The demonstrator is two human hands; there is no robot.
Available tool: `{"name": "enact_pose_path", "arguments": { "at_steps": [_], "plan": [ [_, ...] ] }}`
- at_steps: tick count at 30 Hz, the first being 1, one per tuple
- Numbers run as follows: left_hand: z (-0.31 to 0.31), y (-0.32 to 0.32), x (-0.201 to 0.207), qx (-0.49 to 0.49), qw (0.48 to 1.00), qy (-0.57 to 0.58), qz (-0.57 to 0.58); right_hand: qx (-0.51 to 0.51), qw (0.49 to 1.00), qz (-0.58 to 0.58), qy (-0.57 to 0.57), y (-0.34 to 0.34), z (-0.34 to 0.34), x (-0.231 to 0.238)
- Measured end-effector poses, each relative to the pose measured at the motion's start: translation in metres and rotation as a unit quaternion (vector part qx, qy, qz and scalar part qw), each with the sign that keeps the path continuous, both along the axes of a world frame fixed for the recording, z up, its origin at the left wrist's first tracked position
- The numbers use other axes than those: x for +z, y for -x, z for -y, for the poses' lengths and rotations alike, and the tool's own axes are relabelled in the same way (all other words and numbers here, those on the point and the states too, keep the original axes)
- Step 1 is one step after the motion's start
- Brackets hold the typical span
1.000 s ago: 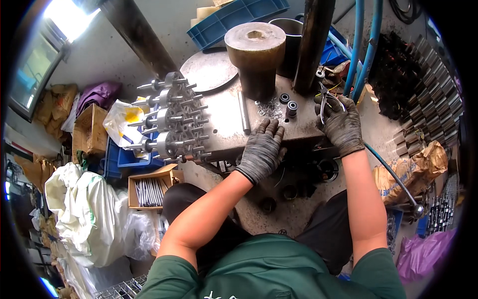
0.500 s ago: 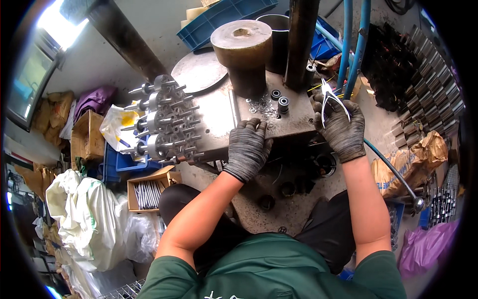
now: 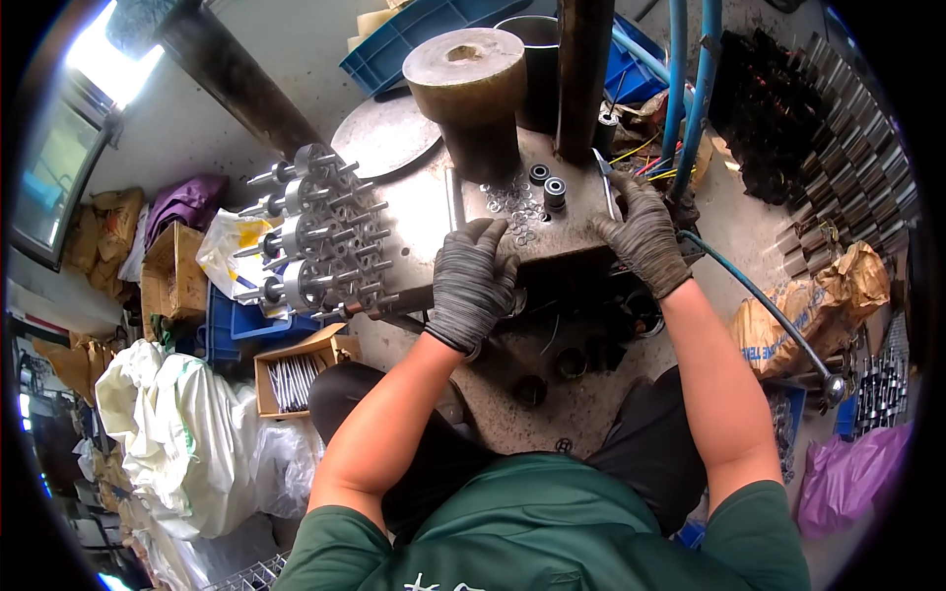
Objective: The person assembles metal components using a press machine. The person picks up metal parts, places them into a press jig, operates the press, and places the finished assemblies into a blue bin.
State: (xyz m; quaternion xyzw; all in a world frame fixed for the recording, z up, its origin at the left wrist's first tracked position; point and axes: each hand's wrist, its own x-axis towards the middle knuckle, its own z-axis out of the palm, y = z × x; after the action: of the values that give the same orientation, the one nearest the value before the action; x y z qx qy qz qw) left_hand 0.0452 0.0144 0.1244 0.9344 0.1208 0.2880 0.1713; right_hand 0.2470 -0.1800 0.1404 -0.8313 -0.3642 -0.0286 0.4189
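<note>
In my gloved right hand [image 3: 645, 234] are slim silver pliers [image 3: 604, 175], pointing up and away, edge-on, at the right end of the metal worktable [image 3: 419, 212]. My gloved left hand [image 3: 467, 284] rests at the table's front edge, fingers partly spread, nothing visible in it. Just beyond its fingertips lies a bright metal bar [image 3: 453, 200]. A scatter of small metal rings [image 3: 516, 205] lies between the hands. Beside them stand a small black-and-silver bearing [image 3: 539, 174] and a taller bearing stack [image 3: 555, 194].
Shafts with round metal bodies [image 3: 315, 231] are stacked at the table's left. Behind the rings rises a thick column with a hexagonal recess [image 3: 465, 64]. Blue hoses [image 3: 676, 98] hang at right. A carton of rods [image 3: 293, 381] sits low left.
My right hand has moved left and inward over the table, turning the pliers from a broadside view to edge-on. My left hand has shifted slightly left and nearer me.
</note>
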Motion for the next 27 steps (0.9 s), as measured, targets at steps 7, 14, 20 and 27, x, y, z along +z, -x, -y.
{"name": "enact_pose_path", "arguments": {
  "at_steps": [7, 14, 20, 27],
  "plan": [
    [-0.012, 0.037, -0.029, -0.031, 0.942, 0.325, 0.078, -0.019, 0.984, 0.131, 0.121, 0.004, -0.027, -0.01],
    [-0.008, 0.062, -0.027, -0.045, 0.938, 0.342, 0.02, -0.032, 0.977, 0.159, 0.14, -0.002, -0.034, -0.019],
    [-0.009, 0.068, -0.027, -0.018, 0.912, 0.409, -0.002, -0.034, 0.978, 0.159, 0.129, -0.004, -0.039, -0.021],
    [-0.011, 0.068, -0.023, -0.004, 0.834, 0.551, 0.017, -0.04, 0.978, 0.158, 0.132, -0.001, -0.041, -0.021]
  ]
}}
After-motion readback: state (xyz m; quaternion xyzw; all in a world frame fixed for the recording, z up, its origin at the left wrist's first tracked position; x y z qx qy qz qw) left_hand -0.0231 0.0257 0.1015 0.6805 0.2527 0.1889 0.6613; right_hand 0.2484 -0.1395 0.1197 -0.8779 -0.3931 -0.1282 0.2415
